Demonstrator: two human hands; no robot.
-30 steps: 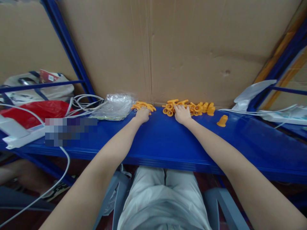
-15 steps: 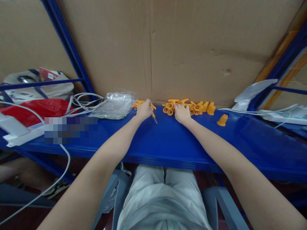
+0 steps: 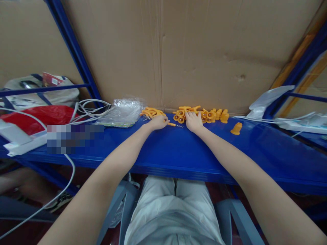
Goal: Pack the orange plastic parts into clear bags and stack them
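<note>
My left hand (image 3: 158, 123) is closed on an orange corkscrew piece (image 3: 171, 124), whose metal spiral points right, toward my other hand. Just behind that hand lies a small pile of orange handles (image 3: 150, 111) with metal spirals. My right hand (image 3: 194, 121) rests against a cluster of orange hollow parts (image 3: 181, 113); its fingertips are partly hidden among them, so what they grip, if anything, is unclear. One orange bell-shaped piece (image 3: 236, 128) stands apart on the right.
A blue table (image 3: 176, 153) runs below a cardboard wall. Clear plastic bags (image 3: 122, 112) lie at the left, beside white cables and a power strip (image 3: 28, 143). More cables and white plastic lie at the right. A person's leg (image 3: 25, 185) shows at lower left.
My left hand has moved slightly down and right, off the handle pile. The corkscrew piece in it has turned from pointing down to pointing right. My right hand has hardly moved.
</note>
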